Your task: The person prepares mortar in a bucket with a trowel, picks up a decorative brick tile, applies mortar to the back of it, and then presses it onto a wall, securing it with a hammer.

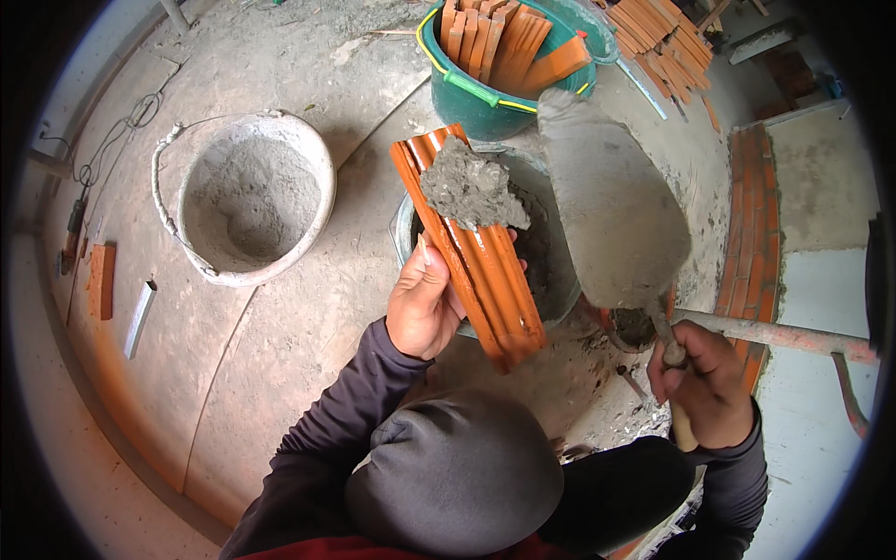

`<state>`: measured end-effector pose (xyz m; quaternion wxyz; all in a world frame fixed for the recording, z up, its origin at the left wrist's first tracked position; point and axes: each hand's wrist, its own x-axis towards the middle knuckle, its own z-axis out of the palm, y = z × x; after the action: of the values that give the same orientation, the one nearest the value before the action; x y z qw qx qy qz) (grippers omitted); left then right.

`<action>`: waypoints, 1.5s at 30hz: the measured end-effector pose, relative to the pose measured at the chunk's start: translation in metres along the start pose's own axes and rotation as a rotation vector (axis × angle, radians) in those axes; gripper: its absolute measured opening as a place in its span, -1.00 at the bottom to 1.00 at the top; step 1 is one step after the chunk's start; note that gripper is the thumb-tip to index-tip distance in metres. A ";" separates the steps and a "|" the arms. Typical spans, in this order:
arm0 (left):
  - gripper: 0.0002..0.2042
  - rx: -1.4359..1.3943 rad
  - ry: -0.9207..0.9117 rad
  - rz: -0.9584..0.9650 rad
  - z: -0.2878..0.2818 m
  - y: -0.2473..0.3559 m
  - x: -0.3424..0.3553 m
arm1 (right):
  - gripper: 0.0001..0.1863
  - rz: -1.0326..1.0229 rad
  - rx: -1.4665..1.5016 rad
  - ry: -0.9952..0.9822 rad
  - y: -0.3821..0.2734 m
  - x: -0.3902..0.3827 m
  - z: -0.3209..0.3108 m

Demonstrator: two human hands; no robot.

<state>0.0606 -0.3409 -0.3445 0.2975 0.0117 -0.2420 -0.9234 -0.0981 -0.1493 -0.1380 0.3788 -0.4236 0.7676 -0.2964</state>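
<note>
My left hand (422, 303) is closed round the edge of a long, grooved orange clay tile (495, 299), which I hold tilted. A thick lump of wet grey mortar (474, 187) sits on its upper part. In my right hand (714, 387) is the handle of a trowel (616, 205), its broad blade raised and smeared with mortar. The blade is to the right of the tile and apart from it. Beneath the tile stands a round tub (405, 231) with mortar in it, partly hidden by the tile and the trowel.
A pale bucket (327, 191) of grey powdery material stands left. Far ahead, a green bucket (481, 117) holds wetted-looking tiles, near a tile stack (658, 37). A metal pipe (784, 334) crosses at right, before a low brick course (751, 215). A loose brick (103, 280) lies far left.
</note>
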 end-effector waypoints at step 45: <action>-0.38 -0.280 -0.222 -0.297 -0.007 0.042 0.019 | -0.74 0.126 -0.178 -0.117 0.005 0.074 -0.046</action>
<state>0.0691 -0.3843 -0.3290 0.1287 -0.0958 -0.1386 -0.9773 -0.1647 -0.2053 -0.1418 0.4019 -0.4228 0.7926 -0.1776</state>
